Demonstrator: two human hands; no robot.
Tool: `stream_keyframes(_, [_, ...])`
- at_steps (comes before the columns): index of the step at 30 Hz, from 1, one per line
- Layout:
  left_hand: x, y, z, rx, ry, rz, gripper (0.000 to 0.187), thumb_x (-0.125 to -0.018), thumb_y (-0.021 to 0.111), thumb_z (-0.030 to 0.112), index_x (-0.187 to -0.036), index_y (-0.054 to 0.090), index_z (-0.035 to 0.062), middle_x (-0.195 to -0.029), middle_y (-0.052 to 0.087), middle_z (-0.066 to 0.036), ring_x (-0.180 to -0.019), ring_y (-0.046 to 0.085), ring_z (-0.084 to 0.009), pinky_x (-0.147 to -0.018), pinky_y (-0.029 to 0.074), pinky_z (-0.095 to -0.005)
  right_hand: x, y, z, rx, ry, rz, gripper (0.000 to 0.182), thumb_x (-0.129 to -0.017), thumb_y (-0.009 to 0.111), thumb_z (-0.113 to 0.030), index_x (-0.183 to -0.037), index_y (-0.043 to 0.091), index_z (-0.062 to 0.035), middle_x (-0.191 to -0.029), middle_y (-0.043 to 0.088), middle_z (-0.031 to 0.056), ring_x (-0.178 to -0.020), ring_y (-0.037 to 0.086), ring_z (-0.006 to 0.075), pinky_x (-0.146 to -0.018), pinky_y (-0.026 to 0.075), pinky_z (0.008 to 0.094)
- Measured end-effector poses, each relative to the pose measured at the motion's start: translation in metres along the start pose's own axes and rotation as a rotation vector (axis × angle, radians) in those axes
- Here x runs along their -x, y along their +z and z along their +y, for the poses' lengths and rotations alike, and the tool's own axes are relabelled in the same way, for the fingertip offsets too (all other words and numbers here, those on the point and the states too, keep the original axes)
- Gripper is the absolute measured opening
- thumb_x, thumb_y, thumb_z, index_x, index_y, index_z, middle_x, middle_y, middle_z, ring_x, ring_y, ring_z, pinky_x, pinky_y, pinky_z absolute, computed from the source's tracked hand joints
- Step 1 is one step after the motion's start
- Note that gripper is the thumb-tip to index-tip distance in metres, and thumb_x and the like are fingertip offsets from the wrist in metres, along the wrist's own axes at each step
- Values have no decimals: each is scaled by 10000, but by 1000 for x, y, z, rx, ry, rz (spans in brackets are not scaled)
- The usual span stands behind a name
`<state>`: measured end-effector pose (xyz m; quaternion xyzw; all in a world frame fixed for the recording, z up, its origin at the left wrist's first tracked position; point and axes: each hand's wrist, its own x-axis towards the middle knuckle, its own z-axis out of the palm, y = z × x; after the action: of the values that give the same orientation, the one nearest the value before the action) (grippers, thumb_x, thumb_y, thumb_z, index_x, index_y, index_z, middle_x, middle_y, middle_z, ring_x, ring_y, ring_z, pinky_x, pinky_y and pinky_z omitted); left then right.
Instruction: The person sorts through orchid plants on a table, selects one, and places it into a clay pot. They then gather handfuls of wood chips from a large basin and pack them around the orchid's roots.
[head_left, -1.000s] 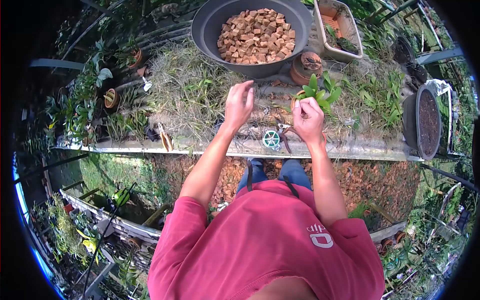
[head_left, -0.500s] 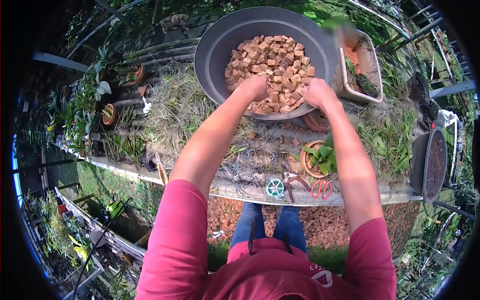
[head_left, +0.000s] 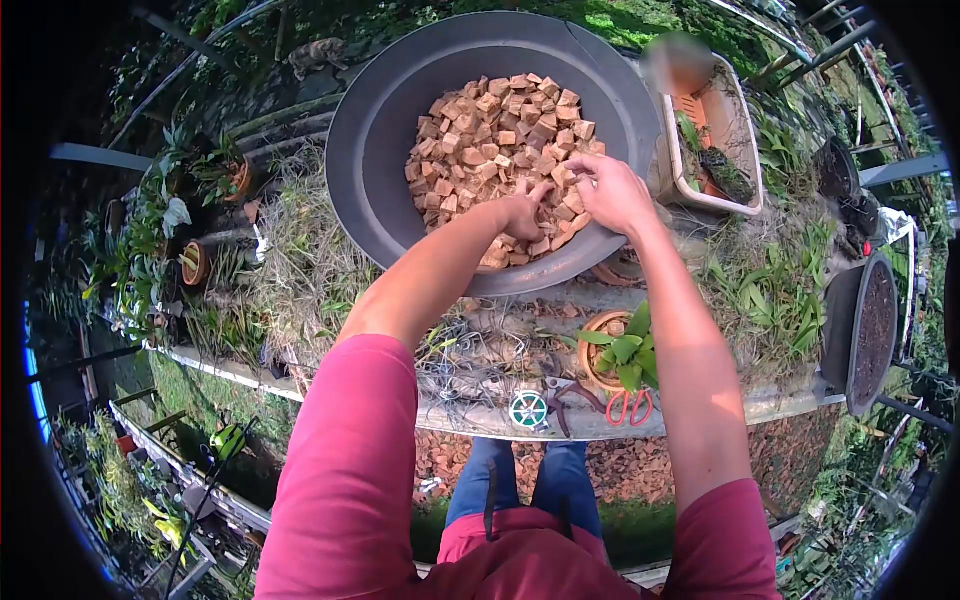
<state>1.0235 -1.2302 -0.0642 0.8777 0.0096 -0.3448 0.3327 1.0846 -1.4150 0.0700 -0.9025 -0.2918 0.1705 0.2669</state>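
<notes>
A wide dark-grey basin [head_left: 365,165] holds a heap of brown, cube-like chips [head_left: 485,130], which look like coconut husk or wood. My left hand [head_left: 522,212] reaches into the near part of the heap, its fingers spread among the chips. To its right, my right hand [head_left: 615,195] is at the right side of the heap, with finger and thumb apart and curved around chips at their tips. I cannot make out a firm grip on any chip. The fingertips of both hands are partly hidden by chips.
A rectangular planter [head_left: 745,205] stands right of the basin. Nearer lie a potted plant [head_left: 622,350], red-handled scissors [head_left: 629,408], pruning shears [head_left: 578,392] and a green wire spool [head_left: 528,409]. A dark tub of soil [head_left: 872,330] is at the far right. Dry grass-like plants [head_left: 300,240] cover the left.
My left hand has opened and its fingers have spread in the chips. My right hand has moved from the rim inward, its fingers uncurling. The basin appears shifted left and nearer in view.
</notes>
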Motion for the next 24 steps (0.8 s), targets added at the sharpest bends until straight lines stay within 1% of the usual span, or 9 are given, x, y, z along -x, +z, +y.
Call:
stream_keyframes(3, [-12,2,-5,124,19,60,1193,-737,805,433,-1639,55,218,-1635,118,-353,-1515,256,-441,-1229,303,-461,1,3,-1,56,28,10,357,-880,528,-109,-1173,731,-130,-1174,718,161,-1116,665,354,-993,515,466])
stream_keyframes(4, [-19,3,-4,104,-10,82,1226,-735,787,539,-1642,45,178,-1659,17,-329,-1556,133,-418,-1245,269,-451,1,3,-2,60,41,5,355,-874,538,-115,-1168,735,-144,-1174,717,158,-1114,663,359,-986,516,472])
stream_keyframes(7, [-10,-2,25,157,-81,124,1204,-724,800,458,-1643,92,134,-1643,149,-319,-1548,131,-431,-1269,205,-452,-1,2,0,93,42,-28,355,-866,557,-125,-1172,734,-156,-1164,720,161,-1110,666,359,-984,514,476])
stream_keyframes(12, [-16,13,22,81,-142,270,1175,-629,845,664,-1585,376,169,-1591,111,-325,-1439,378,-469,-1202,358,-428,2,-3,-4,170,28,-76,359,-846,595,-134,-1173,741,-162,-1163,725,161,-1120,669,349,-988,518,474])
stream_keyframes(15, [-17,14,38,82,-262,255,1161,-641,838,660,-1587,372,176,-1558,180,-351,-1419,397,-473,-1194,367,-433,-5,-4,-6,296,6,-242,426,-863,588,-145,-1277,687,-151,-1231,686,156,-1188,632,342,-1041,495,451])
stream_keyframes(19, [-23,9,33,20,-225,162,1188,-661,834,650,-1596,338,110,-1501,294,-367,-1267,556,-446,-1052,514,-438,-52,14,13,621,10,-597,594,-813,755,-199,-1386,606,-153,-1450,531,134,-1361,498,343,-1115,462,435])
stream_keyframes(20, [-24,8,28,89,-212,154,1131,-703,824,586,-1591,331,89,-1429,477,-316,-1040,693,-352,-840,613,-384,-58,16,10,595,13,-552,806,-728,874,-271,-1460,545,-196,-1530,443,130,-1411,432,362,-1137,444,442])
stream_keyframes(22, [-26,1,13,207,-148,41,1094,-711,813,560,-1587,346,100,-1367,581,-260,-1144,656,-352,-989,534,-384,-62,22,4,629,33,-705,910,-694,907,-329,-1503,498,-244,-1557,401,133,-1431,398,368,-1150,427,447])
stream_keyframes(24, [-20,-9,10,249,-150,-40,1036,-731,803,489,-1580,360,93,-1174,729,-165,-1123,670,-284,-955,558,-395,-67,34,2,727,47,-795,1057,-618,953,-438,-1542,450,-324,-1609,326,127,-1466,333,380,-1174,397,465])
